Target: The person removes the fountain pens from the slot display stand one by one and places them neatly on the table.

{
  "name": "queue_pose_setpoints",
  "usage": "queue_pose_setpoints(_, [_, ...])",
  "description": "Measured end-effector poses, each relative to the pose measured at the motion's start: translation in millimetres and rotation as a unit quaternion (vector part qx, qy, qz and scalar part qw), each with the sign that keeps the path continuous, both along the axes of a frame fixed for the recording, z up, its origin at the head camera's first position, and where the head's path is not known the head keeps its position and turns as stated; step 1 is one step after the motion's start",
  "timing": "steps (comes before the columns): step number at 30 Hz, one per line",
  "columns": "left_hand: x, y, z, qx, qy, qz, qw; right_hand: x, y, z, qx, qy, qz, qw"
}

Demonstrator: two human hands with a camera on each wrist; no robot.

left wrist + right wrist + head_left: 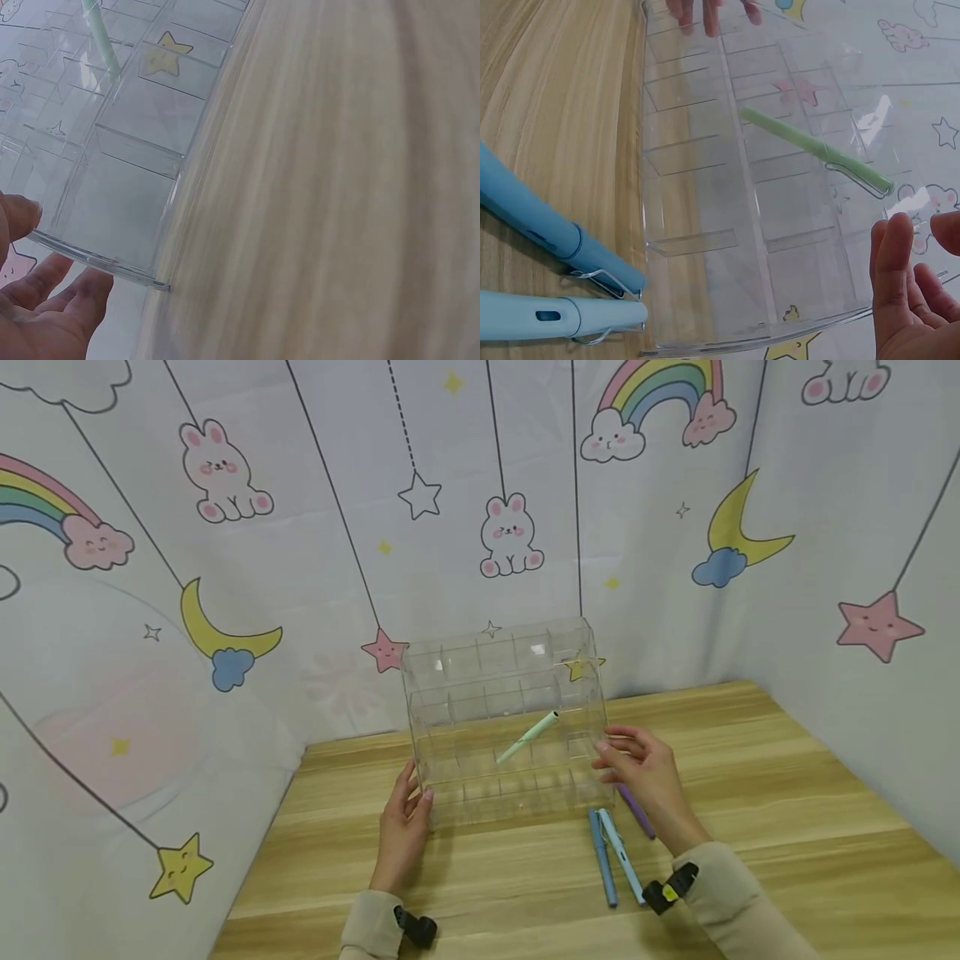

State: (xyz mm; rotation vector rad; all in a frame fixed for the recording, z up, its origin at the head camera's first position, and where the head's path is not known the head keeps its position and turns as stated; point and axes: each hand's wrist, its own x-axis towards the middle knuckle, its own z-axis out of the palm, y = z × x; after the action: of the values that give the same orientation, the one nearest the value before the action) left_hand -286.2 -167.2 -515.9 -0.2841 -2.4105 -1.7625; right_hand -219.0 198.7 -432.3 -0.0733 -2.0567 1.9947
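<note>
A clear plastic organizer (pixel 510 693) with rows of small compartments stands on the table. A pale green pen (pixel 528 737) leans diagonally in it, clip visible in the right wrist view. My left hand (pixel 402 822) grips the organizer's lower left side, thumb in front and fingers behind the side panel. Beside the right side, my right hand (pixel 645 777) has its fingers loosely bent and thumb apart; whether it touches the panel is hard to tell. Near it on the table lie a dark blue pen (pixel 603 860), a light blue pen (pixel 622 856) and a partly hidden purple pen (pixel 637 812).
The wood-grain table (pixel 510 893) carries the organizer toward its back edge. Behind and on both sides hangs a white curtain (pixel 330 527) printed with bunnies, stars, moons and rainbows. The two blue pens lie close to the organizer's front right corner.
</note>
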Motion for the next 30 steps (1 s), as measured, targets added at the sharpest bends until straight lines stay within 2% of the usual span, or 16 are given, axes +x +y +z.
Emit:
queue_pose_setpoints(16, [-1.3,-1.0,0.1,0.0,0.006,-0.002,1.0,-22.7,-21.2,3.9,-0.003,-0.012,0.014,0.9998])
queue_pose_setpoints(25, [-1.1,-1.9,-1.1,-0.007,0.025,-0.003,0.9997,-36.4,-27.8,11.2,-0.022,-0.04,0.05,0.9977])
queue_pose_setpoints(30, [0.4,-1.7,-1.4,-0.006,0.03,-0.004,0.9995,-42.5,-31.4,13.0,-0.033,-0.053,0.056,0.9965])
